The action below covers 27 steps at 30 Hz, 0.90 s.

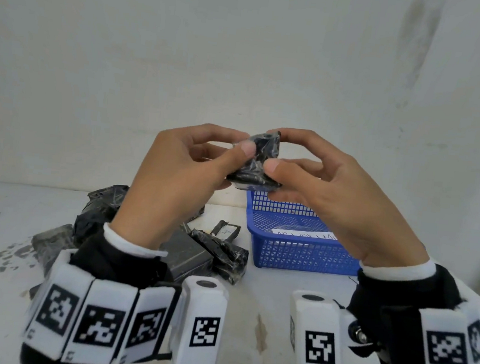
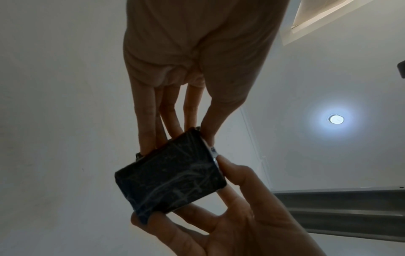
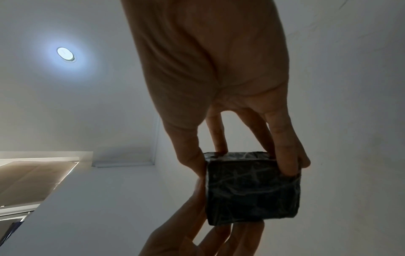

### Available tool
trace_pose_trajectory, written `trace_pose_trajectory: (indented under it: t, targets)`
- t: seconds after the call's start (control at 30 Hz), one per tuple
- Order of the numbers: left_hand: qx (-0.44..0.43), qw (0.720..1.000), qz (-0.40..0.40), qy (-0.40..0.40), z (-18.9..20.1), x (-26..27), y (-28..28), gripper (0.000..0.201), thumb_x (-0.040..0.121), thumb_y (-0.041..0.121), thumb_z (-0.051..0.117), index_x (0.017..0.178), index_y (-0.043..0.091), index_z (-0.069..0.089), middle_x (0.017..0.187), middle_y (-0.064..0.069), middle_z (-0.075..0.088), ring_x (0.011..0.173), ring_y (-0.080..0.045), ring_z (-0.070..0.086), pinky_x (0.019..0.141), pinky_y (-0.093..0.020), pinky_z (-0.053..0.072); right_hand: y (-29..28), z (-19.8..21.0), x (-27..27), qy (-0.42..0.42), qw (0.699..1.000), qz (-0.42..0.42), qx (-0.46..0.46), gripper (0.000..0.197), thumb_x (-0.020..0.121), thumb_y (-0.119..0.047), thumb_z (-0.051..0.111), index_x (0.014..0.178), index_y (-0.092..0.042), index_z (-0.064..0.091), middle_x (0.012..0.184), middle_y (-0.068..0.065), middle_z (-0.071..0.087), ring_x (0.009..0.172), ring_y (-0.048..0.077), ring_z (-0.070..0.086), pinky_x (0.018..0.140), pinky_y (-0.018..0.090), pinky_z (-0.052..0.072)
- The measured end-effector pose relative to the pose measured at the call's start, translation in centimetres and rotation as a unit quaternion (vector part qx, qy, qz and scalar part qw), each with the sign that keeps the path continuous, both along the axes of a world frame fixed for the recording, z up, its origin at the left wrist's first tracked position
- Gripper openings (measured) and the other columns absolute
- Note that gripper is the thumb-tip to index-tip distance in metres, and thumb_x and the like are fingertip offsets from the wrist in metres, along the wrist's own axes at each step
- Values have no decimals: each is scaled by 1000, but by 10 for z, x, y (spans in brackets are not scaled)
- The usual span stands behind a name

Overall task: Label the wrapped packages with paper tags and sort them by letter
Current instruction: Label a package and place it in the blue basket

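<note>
**Package held aloft, no tag seen: slip and mis-sort risks**

While I hold the package [image 1: 257,161] up in front of me, both hands are on it and neither is free. My left hand [image 1: 181,173] pinches its left side, thumb on the near face and fingers behind. My right hand [image 1: 323,184] pinches the right side, with a finger hooked over the top edge. It hangs in the air over the near-left corner of the basket [image 1: 299,255], touching nothing but my fingertips.

Findings:
- Its wrap is glossy black film, creased and loose at the ends. I judge it slippery; a grip on slack film rather than on the solid block could let it slide out.
- A drop from here could land in the basket unlabelled, or on the table [image 1: 264,316] among the pile [image 1: 220,253] to the left, where I would struggle to tell it from the rest.
- No tag shows on any face visible in the three views. One face is turned away, so I cannot rule out a tag there.
- A paper [image 1: 305,234] with writing lies in the basket; the writing is not legible, so which letter belongs there is unconfirmed. Sorting on a guess would misplace the package.
- One piece in the pile shows a small white slip [image 1: 226,231] with a mark I cannot read.
</note>
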State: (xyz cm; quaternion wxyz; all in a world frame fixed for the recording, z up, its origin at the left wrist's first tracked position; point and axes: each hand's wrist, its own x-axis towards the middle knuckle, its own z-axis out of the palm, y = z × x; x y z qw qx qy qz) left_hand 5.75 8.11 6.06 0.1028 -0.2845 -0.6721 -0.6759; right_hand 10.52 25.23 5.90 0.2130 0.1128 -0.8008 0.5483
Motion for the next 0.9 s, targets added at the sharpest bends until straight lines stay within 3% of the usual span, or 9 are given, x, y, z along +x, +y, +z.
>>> trace_pose_trajectory:
  t: [0.27, 0.33, 0.4, 0.47, 0.53, 0.6, 0.67, 0.8, 0.9]
  targets:
    - [7, 1000, -2, -3, 0, 2, 1, 5, 85, 24, 70, 84, 20, 73, 74, -9, 75, 76, -18, 73, 83, -39, 59, -1, 0, 2, 14, 1000, -11, 14, 28, 85, -44, 70, 113, -40, 66, 109, -2, 75, 98, 17, 74, 91, 42, 59]
    - [-9, 1000, 2, 5, -1, 0, 1, 4, 83, 26, 73, 84, 22, 75, 79, -9, 75, 84, -27, 72, 90, -45, 56, -2, 1, 2, 8, 1000, -6, 8, 26, 86, -44, 69, 111, -40, 67, 112, -8, 74, 96, 21, 74, 88, 43, 60]
    - [-23, 1000, 3, 13, -2, -1, 1, 4, 82, 21, 75, 86, 22, 75, 83, -8, 75, 86, -24, 72, 89, -37, 55, -3, 1, 3, -2, 1000, -2, -18, 31, 81, -50, 70, 108, -35, 68, 114, -10, 73, 91, 31, 73, 82, 42, 62]
    - [-44, 999, 1, 16, -2, -2, 1, 9, 81, 15, 75, 86, 22, 73, 86, -3, 75, 79, -12, 70, 80, -25, 54, -3, 1, 3, 5, 999, -2, -47, 21, 86, -40, 70, 104, -29, 70, 116, -11, 71, 77, 32, 70, 75, 41, 63]
    - [-46, 999, -3, 7, -1, -2, 1, 10, 82, 22, 74, 91, 24, 70, 84, 4, 75, 80, -14, 70, 80, -29, 54, -1, 1, 2, 23, 998, -7, -53, 13, 93, -22, 69, 105, -28, 69, 119, -12, 70, 75, 23, 69, 74, 39, 62]
    - [-27, 1000, 3, -5, 0, -2, 2, 27, 82, 36, 73, 105, 23, 66, 81, 7, 75, 81, -18, 70, 83, -36, 55, 2, 1, 2, 32, 998, 0, -53, 25, 92, -16, 69, 112, -30, 66, 121, -13, 70, 80, 17, 72, 75, 37, 61]
    - [5, 1000, 3, -9, 0, -3, 3, 34, 83, 30, 71, 114, 17, 64, 75, 5, 74, 70, -10, 68, 73, -27, 56, 3, 2, 3, 28, 998, 17, -48, 38, 90, -17, 71, 122, -34, 61, 125, -14, 68, 79, 14, 71, 76, 37, 61]
    - [-1, 1000, -12, -5, -2, -4, 1, 25, 83, 11, 71, 108, 16, 69, 85, -6, 74, 66, -13, 68, 75, -27, 57, 1, -1, 1, 37, 999, 2, 5, 70, 77, -26, 76, 134, -56, 47, 142, -10, 55, 113, 6, 66, 88, 47, 59]
    - [-12, 1000, -22, -8, -1, -5, -1, 22, 84, 9, 71, 104, 17, 69, 91, -8, 73, 69, -13, 67, 78, -32, 59, -2, -1, 0, 37, 999, -1, 12, 73, 78, -31, 77, 136, -60, 43, 140, -4, 58, 114, 4, 65, 86, 47, 60]
